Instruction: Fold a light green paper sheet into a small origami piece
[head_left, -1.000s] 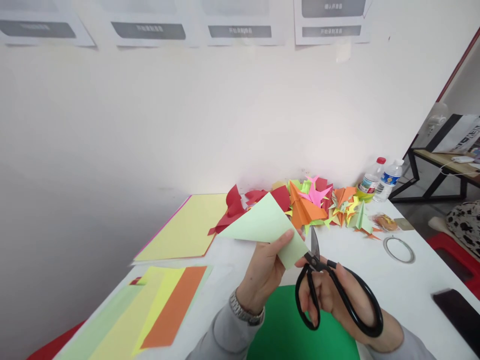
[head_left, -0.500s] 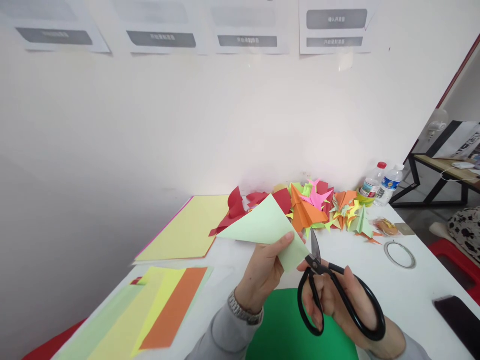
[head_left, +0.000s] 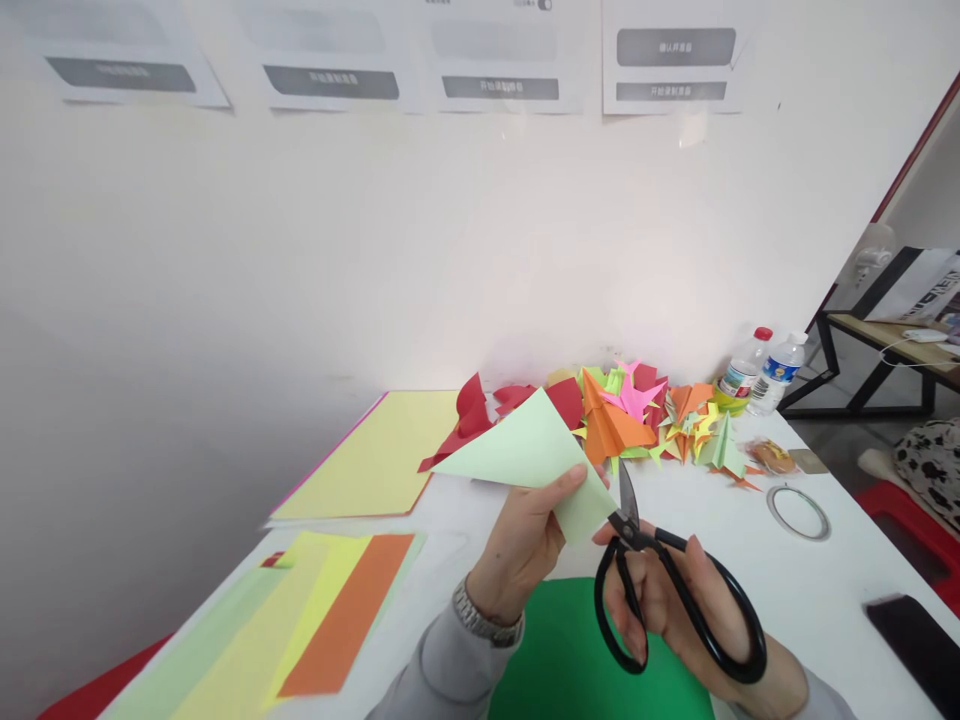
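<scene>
**Pale green paper point(head_left: 525, 445) in the left hand point(head_left: 525, 545): folding done, cutting at most just begun**

Widest of all is the white bench point(head_left: 825, 580), spreading beyond both hands and to either side. On it a large pale yellow sheet point(head_left: 367, 455) lies ahead and to the left of the left hand, and a green sheet point(head_left: 577, 645) lies beneath the two hands. Coloured strips point(head_left: 349, 620) overlap beside the left forearm. Beyond the hands, towards the wall, sits a heap of folded paper pieces point(head_left: 611, 425), among them some shaped like planes; these look finished and set aside.

The piece in work is less far along. It is raised above the bench, its layers apparently folded into a rough triangle, and the left hand pinches it near its right end, thumb on top. The right hand point(head_left: 671, 615) grips black-handled scissors point(head_left: 634, 538), fingers through the loops, blades parted.

Smallest comes the corner nearest the right hand, where the scissors meet the paper. One blade is largely hidden, so whether any cut has started cannot be told. The rest of the outline looks whole, with no finished cut through it.
</scene>
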